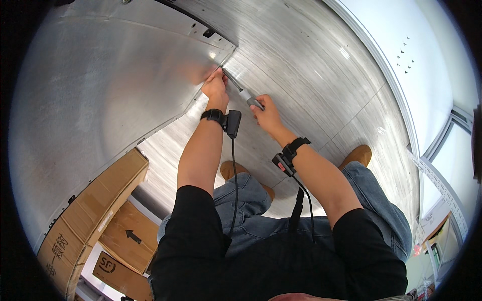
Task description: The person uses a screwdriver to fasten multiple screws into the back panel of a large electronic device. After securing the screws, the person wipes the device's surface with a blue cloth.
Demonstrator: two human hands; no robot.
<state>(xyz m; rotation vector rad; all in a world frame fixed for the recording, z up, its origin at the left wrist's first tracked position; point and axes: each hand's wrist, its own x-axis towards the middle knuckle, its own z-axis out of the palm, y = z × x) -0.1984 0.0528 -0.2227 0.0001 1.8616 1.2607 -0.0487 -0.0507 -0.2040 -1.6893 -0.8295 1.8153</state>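
Pale wood-look floor (306, 70) is stretching ahead of me, and a broad metal panel (110, 90) is filling my left side, its corner jutting out just beyond my hands. I am working a screwdriver (254, 104) at the panel's edge, near that corner: its shaft is slanting across from the grey handle, and its tip is ending where my left hand (216, 86) is covering it. My right hand (267, 115) is gripping the handle, fingers wrapped about its near end, which is probably giving me turning control while leaving the shaft clear. My left fingers are curling in at the tip, presumably for steadying; whether they are pinching the shaft or some small part, I cannot tell, since the hand is hiding it. Both arms are reaching forward, and my shoes (359, 155) are resting well apart, likely for balance while I am leaning over low work. On each wrist I am wearing a strapped unit (233, 124), with its cable (234, 185) running back towards my body, apparently so it is not crossing the tool. A carton (100, 200) is sitting along the panel's near edge; whether it is propping that edge or merely lying beside it, I cannot tell.
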